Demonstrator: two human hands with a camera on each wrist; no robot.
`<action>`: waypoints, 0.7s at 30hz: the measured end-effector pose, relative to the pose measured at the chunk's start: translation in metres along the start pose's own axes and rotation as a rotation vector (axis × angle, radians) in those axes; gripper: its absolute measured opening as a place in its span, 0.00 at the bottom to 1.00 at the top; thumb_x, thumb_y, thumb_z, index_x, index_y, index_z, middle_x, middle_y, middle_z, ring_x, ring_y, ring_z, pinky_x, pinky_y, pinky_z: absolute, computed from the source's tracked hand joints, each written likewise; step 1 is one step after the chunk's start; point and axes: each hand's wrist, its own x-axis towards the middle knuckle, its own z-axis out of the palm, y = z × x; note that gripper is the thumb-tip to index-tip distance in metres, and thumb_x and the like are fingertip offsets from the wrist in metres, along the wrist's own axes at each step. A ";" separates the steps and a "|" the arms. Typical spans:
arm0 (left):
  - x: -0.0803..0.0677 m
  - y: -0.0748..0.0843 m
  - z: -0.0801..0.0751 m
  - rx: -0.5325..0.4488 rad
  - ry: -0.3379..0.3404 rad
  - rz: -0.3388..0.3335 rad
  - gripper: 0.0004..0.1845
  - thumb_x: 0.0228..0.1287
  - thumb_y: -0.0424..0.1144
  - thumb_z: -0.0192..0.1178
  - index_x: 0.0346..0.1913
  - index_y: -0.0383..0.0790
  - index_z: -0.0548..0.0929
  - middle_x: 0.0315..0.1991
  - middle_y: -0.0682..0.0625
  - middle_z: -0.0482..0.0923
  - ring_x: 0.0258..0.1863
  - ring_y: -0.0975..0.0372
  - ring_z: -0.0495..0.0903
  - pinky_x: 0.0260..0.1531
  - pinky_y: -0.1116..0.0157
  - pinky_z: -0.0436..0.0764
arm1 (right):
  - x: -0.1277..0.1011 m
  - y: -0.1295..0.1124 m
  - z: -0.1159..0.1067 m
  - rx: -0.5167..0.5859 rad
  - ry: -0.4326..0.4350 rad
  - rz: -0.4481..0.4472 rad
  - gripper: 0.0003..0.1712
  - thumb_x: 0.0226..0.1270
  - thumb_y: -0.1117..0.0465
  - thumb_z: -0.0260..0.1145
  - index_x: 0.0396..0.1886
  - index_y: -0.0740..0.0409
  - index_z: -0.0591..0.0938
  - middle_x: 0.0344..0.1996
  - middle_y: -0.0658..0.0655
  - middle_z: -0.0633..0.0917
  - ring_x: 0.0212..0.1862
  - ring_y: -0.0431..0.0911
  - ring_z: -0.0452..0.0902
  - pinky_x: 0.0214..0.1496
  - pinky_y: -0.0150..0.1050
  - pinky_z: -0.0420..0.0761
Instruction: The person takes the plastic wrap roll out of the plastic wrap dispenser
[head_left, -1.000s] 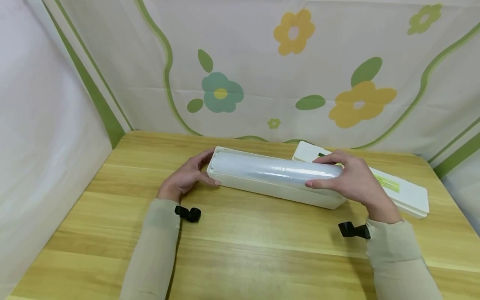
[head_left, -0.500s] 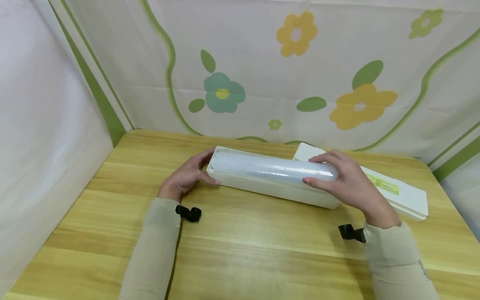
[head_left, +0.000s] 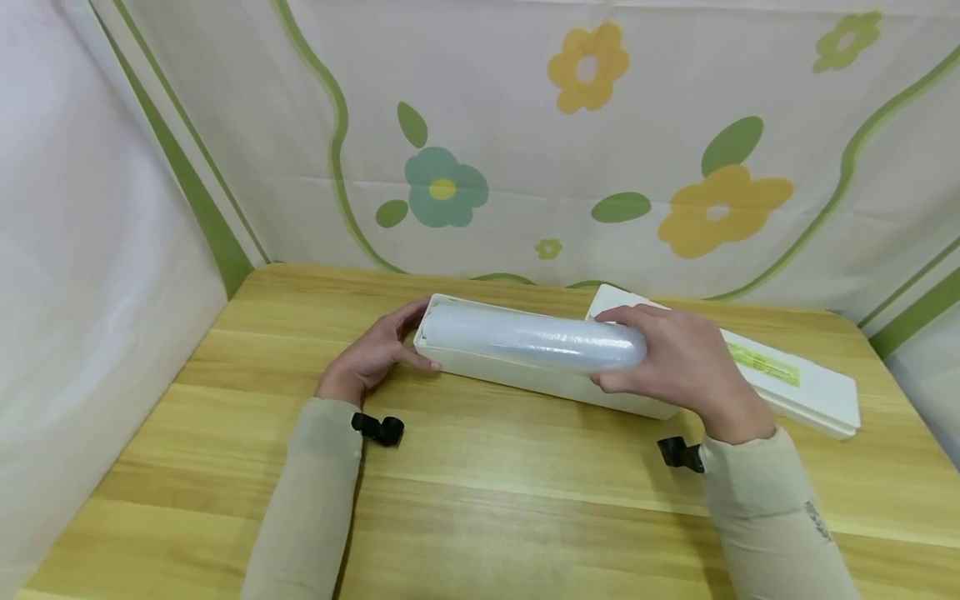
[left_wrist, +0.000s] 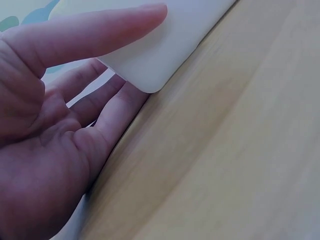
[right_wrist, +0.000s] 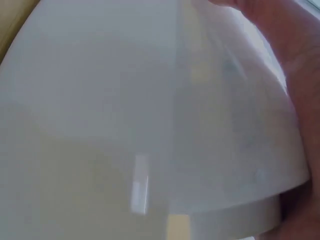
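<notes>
Since a second ago, we see the right hand (head_left: 678,367) has slid leftward along the roll (head_left: 528,337), from its far right end toward the middle, and now covers that end; the left hand (head_left: 375,350) has kept its place. The roll, clear film wound on a core, lies lengthwise in the box (head_left: 525,379), a long white tray sitting mid-table and running from about 10 o'clock to 4 o'clock in the head view. Our right hand curls over the roll's right end, thumb on the near side and fingers over the top, gripping it; the right wrist view shows only a glossy white curve of the roll (right_wrist: 150,115) with a bit of the hand (right_wrist: 280,55) at the edge, too close to tell more. Our left hand cups the box's left end, thumb along the near wall and fingers round the far corner, as the left wrist view shows: the thumb lies across the box's (left_wrist: 165,55) rounded corner, the fingers (left_wrist: 107,107) slightly bent beneath it on the table (left_wrist: 240,150). Behind the box at 2 o'clock lies the lid (head_left: 795,379), white with a yellow-green label, flat on the wood. A flowered cloth (head_left: 525,142) hangs at 12 o'clock.
</notes>
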 end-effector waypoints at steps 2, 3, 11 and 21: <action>0.000 -0.001 0.000 -0.002 0.004 -0.003 0.60 0.48 0.17 0.79 0.85 0.48 0.64 0.76 0.43 0.68 0.72 0.51 0.66 0.60 0.71 0.78 | 0.002 -0.002 0.000 -0.013 -0.032 0.019 0.32 0.42 0.41 0.84 0.53 0.37 0.90 0.41 0.43 0.92 0.32 0.42 0.80 0.33 0.39 0.74; 0.001 -0.001 0.000 -0.005 0.006 -0.003 0.60 0.48 0.17 0.79 0.85 0.48 0.64 0.76 0.43 0.68 0.72 0.51 0.66 0.60 0.70 0.78 | 0.002 -0.002 -0.001 -0.020 -0.055 0.028 0.32 0.43 0.41 0.83 0.54 0.37 0.89 0.42 0.43 0.92 0.33 0.42 0.80 0.33 0.39 0.74; 0.001 -0.001 0.002 -0.003 0.004 -0.002 0.61 0.47 0.18 0.79 0.85 0.49 0.64 0.76 0.44 0.69 0.71 0.51 0.67 0.61 0.69 0.78 | 0.003 -0.003 -0.002 -0.100 -0.155 -0.004 0.34 0.48 0.44 0.76 0.60 0.42 0.85 0.46 0.49 0.91 0.37 0.44 0.82 0.34 0.43 0.77; 0.000 -0.001 0.002 -0.009 0.011 -0.004 0.61 0.47 0.18 0.78 0.85 0.47 0.63 0.77 0.42 0.67 0.72 0.50 0.66 0.64 0.69 0.75 | 0.003 -0.008 0.010 -0.180 -0.058 0.015 0.34 0.48 0.26 0.74 0.47 0.43 0.86 0.31 0.45 0.84 0.28 0.39 0.76 0.24 0.40 0.72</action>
